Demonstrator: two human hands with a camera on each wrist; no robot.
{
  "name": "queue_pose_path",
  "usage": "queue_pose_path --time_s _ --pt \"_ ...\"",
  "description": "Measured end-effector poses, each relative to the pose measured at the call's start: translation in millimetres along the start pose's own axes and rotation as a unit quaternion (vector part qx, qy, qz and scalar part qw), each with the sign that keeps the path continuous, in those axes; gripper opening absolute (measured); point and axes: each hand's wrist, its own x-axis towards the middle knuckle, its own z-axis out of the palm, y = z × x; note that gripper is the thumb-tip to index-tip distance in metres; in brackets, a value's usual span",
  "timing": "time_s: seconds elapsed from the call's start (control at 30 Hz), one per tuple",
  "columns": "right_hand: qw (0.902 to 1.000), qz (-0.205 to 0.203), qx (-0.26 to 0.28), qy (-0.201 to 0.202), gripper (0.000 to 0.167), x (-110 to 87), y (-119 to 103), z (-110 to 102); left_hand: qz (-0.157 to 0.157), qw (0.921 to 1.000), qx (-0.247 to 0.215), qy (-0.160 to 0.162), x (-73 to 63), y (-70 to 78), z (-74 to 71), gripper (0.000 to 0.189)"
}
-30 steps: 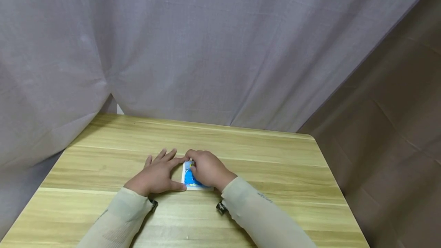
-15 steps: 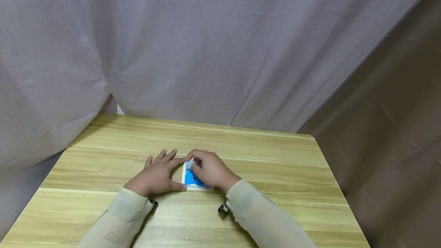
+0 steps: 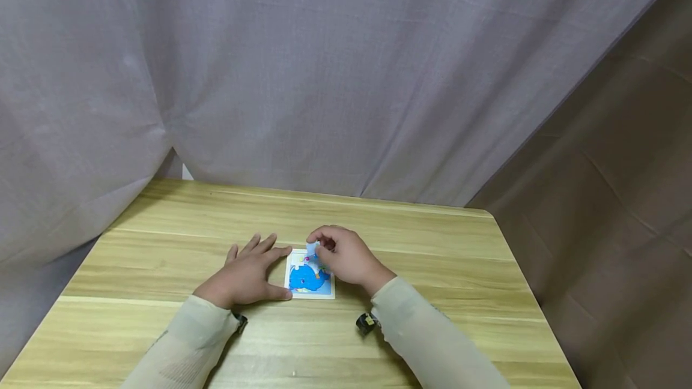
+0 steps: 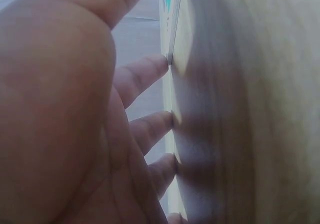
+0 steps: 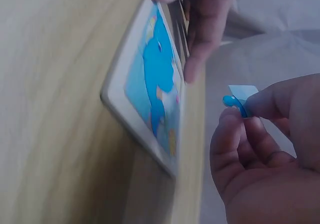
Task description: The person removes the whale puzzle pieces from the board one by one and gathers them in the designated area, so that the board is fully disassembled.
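A small square jigsaw puzzle with a pale frame [image 3: 316, 297] lies on the table, showing a blue sea animal on light blue. Along its left side, my left hand [image 3: 243, 275] rests on the tabletop with straight, spread fingers; the thumb and index fingertip touch the frame. The left wrist view catches only the frame's thin edge [image 4: 173, 29] by a fingertip. Above the puzzle's far part, my right hand [image 3: 348, 260] pinches a puzzle piece [image 5: 243, 93] between thumb and index finger. That piece is light blue with a darker blue rounded tab, and stands apart from the puzzle.
The wood-grain table [image 3: 432, 293] extends around the puzzle on every side. A grey curtain [image 3: 303, 77] hangs behind its far edge, and a brown one [image 3: 605, 227] hangs on the right. Dark straps [image 3: 366, 323] show at both wrists.
My right hand has lifted the puzzle piece up off the puzzle and moved to the right, so more of the picture shows. My left hand has stayed in place.
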Motion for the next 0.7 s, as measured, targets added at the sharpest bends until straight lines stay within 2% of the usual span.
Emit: queue_pose_path --time_s 0.17,0.4,0.7 --pt "0.9996 0.023 0.011 0.014 0.021 -4.0 9 -13 0.001 1.0 -0.003 0.004 0.8 -1.3 1.1 0.103" --pt "0.9971 0.048 0.054 0.025 0.017 -10.9 27 -32 0.0 0.9999 -0.014 0.002 -1.3 -2.3 0.7 0.103" --pt "0.9943 0.087 0.042 0.046 0.011 -17.9 62 -47 0.01 0.9998 -0.015 -0.001 -1.3 -1.7 -0.6 0.102"
